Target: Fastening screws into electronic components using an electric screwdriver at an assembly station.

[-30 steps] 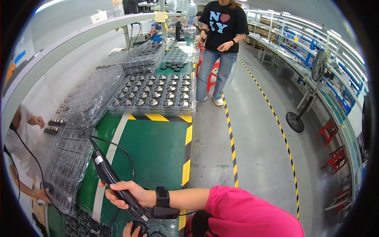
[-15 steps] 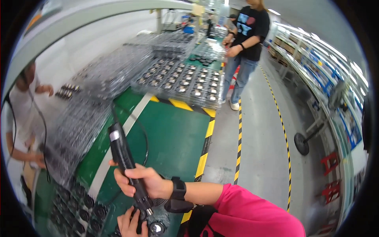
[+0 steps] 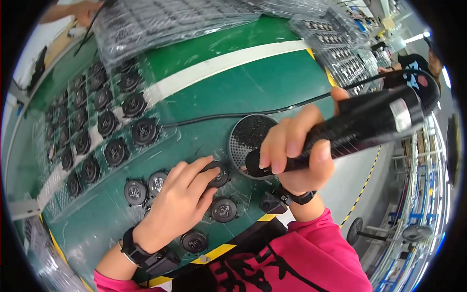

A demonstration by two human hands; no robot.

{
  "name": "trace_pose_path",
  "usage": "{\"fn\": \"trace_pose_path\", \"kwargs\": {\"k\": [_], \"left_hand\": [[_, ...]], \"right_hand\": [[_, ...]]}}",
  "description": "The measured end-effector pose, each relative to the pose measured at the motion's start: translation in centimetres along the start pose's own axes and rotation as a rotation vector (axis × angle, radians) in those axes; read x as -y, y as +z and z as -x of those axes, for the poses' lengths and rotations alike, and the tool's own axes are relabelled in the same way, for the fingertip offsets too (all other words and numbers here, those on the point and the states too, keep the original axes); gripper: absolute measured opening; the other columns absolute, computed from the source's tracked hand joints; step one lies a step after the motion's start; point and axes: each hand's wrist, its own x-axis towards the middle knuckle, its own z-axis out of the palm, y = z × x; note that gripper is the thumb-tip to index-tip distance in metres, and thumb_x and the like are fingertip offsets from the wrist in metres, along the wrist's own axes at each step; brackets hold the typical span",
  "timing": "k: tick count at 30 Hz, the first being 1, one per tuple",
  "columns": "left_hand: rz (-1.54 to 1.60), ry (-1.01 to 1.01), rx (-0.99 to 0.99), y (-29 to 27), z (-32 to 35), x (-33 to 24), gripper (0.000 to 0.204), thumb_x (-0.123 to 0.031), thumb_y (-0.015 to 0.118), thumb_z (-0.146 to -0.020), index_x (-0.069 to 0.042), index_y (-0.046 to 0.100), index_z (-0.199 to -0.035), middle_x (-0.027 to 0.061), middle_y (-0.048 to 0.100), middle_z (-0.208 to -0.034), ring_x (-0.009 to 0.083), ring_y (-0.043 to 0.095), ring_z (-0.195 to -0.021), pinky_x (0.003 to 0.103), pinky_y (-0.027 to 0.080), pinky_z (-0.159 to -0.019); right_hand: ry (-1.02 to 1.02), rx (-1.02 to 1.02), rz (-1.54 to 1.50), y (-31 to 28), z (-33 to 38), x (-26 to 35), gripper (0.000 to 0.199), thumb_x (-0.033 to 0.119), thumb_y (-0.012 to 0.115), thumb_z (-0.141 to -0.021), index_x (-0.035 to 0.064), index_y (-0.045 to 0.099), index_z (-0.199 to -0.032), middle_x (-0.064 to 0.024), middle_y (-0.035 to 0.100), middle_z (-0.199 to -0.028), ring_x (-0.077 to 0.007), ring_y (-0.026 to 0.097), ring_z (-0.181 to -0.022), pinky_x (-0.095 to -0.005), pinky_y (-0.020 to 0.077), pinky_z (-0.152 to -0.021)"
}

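My right hand (image 3: 299, 151) is wrapped round a black corded electric screwdriver (image 3: 360, 129), held tilted with its tip down to the left. That tip is at the rim of a round, perforated metal dish (image 3: 247, 141). My left hand (image 3: 177, 199) has its fingertips on a black round part (image 3: 217, 174), gripping it against the green table just left of the dish. Similar black round parts lie around the left hand: one (image 3: 224, 209) to its right, another (image 3: 194, 241) nearer me, and others (image 3: 135, 191) on its left, partly covered by the hand.
A clear plastic tray (image 3: 168, 138) at the left holds several black round parts. Stacked clear trays (image 3: 185, 29) stand at the back, beside another person's hand (image 3: 85, 13). The screwdriver's cable (image 3: 219, 116) crosses the green table (image 3: 209, 87). Another person (image 3: 413, 63) stands at the far right.
My view has swung down to the table. The screwdriver's tip has moved from beside a round part near my left hand to the perforated dish on the right.
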Motion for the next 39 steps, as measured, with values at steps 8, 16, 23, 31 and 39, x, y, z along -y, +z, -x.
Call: {"fn": "trace_pose_path", "kwargs": {"k": [8,16,23,31,39], "left_hand": [[-0.025,0.047,-0.009,0.3,0.5,0.3,0.040,-0.001,0.076,-0.075,-0.001,0.064,-0.112,0.0156,0.060,-0.124,0.0346,0.060,-0.092,0.041,0.052,-0.080],[0.003,0.032,-0.013,0.5,0.2,0.5,0.040,0.001,0.075,-0.074,-0.001,0.064,-0.112,0.0147,0.060,-0.125,0.0341,0.058,-0.096,0.043,0.050,-0.084],[-0.060,0.080,-0.074,-0.3,-0.4,-0.4,0.043,-0.013,0.079,-0.072,-0.006,0.067,-0.112,0.0093,0.061,-0.120,0.0294,0.053,-0.107,0.041,0.043,-0.091],[0.086,0.176,0.276,0.1,-0.1,0.1,0.048,-0.021,0.082,-0.068,-0.007,0.066,-0.111,0.0082,0.061,-0.113,0.0303,0.055,-0.103,0.041,0.043,-0.090],[0.054,0.137,0.139,0.3,-0.4,-0.2,0.049,-0.011,0.083,-0.066,-0.002,0.062,-0.110,0.0123,0.059,-0.112,0.0341,0.055,-0.103,0.046,0.047,-0.088]], "right_hand": [[0.006,0.129,0.142,0.9,0.6,0.2,0.067,0.027,0.060,-0.097,0.0136,0.019,-0.149,-0.0070,0.049,-0.076,-0.0205,0.053,-0.050,-0.0372,0.0533,-0.048],[0.079,0.123,0.110,0.9,0.6,0.0,0.066,0.026,0.060,-0.097,0.0123,0.021,-0.148,-0.0069,0.048,-0.076,-0.0200,0.052,-0.050,-0.0367,0.0528,-0.047],[-0.041,0.042,0.121,0.6,0.3,-0.2,0.059,0.029,0.053,-0.099,0.0094,0.027,-0.148,-0.0054,0.046,-0.075,-0.0168,0.048,-0.049,-0.0347,0.0488,-0.045],[-0.147,-0.031,0.103,-0.5,-0.7,0.2,0.055,0.028,0.049,-0.099,0.0064,0.029,-0.146,-0.0063,0.046,-0.076,-0.0160,0.047,-0.049,-0.0338,0.0465,-0.045],[-0.143,-0.001,0.194,-1.0,-1.1,0.4,0.056,0.028,0.047,-0.099,0.0078,0.025,-0.146,-0.0073,0.047,-0.077,-0.0163,0.047,-0.050,-0.0353,0.0477,-0.048]]}}
